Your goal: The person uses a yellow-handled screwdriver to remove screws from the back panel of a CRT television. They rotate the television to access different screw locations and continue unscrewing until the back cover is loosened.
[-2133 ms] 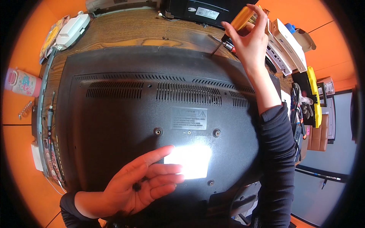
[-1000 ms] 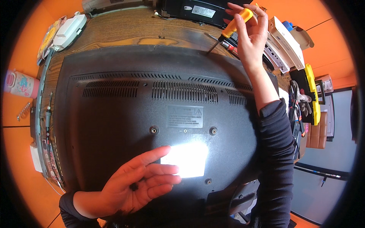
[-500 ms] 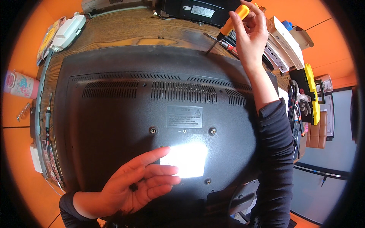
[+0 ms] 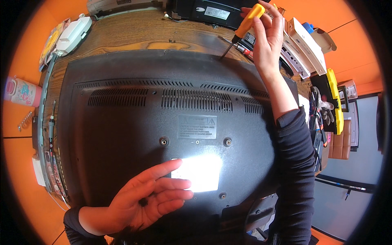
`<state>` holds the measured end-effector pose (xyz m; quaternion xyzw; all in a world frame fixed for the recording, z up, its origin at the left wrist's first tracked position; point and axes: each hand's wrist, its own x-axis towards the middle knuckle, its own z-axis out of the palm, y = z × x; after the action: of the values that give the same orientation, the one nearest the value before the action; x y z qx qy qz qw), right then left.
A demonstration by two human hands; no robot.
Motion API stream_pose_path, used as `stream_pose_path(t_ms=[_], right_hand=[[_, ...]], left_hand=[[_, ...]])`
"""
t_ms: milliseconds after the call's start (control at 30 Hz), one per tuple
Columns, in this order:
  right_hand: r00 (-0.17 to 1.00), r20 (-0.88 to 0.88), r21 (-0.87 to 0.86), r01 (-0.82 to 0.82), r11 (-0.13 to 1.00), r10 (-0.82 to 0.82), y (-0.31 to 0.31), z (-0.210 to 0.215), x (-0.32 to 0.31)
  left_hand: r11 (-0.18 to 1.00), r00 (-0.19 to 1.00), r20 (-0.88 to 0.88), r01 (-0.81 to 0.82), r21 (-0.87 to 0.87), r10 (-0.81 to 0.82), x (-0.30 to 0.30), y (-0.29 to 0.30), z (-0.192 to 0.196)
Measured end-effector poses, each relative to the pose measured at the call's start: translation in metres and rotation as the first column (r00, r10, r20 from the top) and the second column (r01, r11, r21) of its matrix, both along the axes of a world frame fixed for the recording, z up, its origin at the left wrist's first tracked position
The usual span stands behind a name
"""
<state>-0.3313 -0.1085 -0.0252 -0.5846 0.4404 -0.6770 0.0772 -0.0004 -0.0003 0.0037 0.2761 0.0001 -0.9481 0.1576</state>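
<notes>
A large flat-screen TV (image 4: 122, 134) lies with its black back panel up, showing vent slots and several screw holes. My right hand (image 4: 267, 49) reaches to its far edge, fingers round the yellow handle of a screwdriver (image 4: 247, 23). The screwdriver leans, its dark shaft pointing down to the panel's far rim; whether the tip sits in a screw I cannot tell. Above the near part of the panel, my left hand (image 4: 147, 198) is held palm turned up, fingers stretched out. A small dark spot shows in that palm, too unclear to name. Glare whitens a label (image 4: 200, 173) beside the fingertips.
The TV rests on a wooden table (image 4: 143, 32). Beyond it stands a black device (image 4: 210, 12). White boxes (image 4: 304, 47), a red-handled tool (image 4: 245, 50) and cables (image 4: 316, 106) are at right. A soldering-iron-like tool (image 4: 51, 126) and a pink-and-white container (image 4: 24, 92) are at left.
My right-hand fingers have shifted on the yellow handle, and the hand has moved slightly left. The screwdriver stays at the TV's far rim. My left hand has hardly moved.
</notes>
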Motion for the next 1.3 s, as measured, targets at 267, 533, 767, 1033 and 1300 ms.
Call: stream_pose_path(t_ms=[267, 533, 767, 1033, 1300], right_hand=[[0.995, -0.100, -0.011, 0.014, 1.000, -0.015, 0.001, 0.003, -0.002], [0.994, -0.073, -0.053, 0.073, 0.996, -0.076, 0.000, 0.002, 0.001], [0.960, -0.210, 0.059, 0.202, 0.978, -0.185, 0.004, 0.002, -0.002], [0.937, -0.300, -0.084, 0.160, 0.984, -0.178, -0.005, -0.005, -0.008], [0.995, -0.090, -0.015, 0.046, 0.999, -0.047, -0.002, -0.005, -0.003]], left_hand=[[1.000, 0.995, -0.097, -0.012, 0.013, 0.013, 0.002, 0.001, -0.005], [0.997, 0.951, -0.303, -0.038, 0.069, 0.057, 0.005, 0.001, -0.014], [1.000, 0.962, -0.270, -0.023, 0.001, 0.022, 0.008, 0.003, -0.019], [1.000, 0.967, -0.254, -0.010, -0.019, 0.005, 0.007, 0.001, -0.016], [1.000, 0.974, -0.228, -0.003, -0.025, -0.003, 0.008, 0.001, -0.016]])
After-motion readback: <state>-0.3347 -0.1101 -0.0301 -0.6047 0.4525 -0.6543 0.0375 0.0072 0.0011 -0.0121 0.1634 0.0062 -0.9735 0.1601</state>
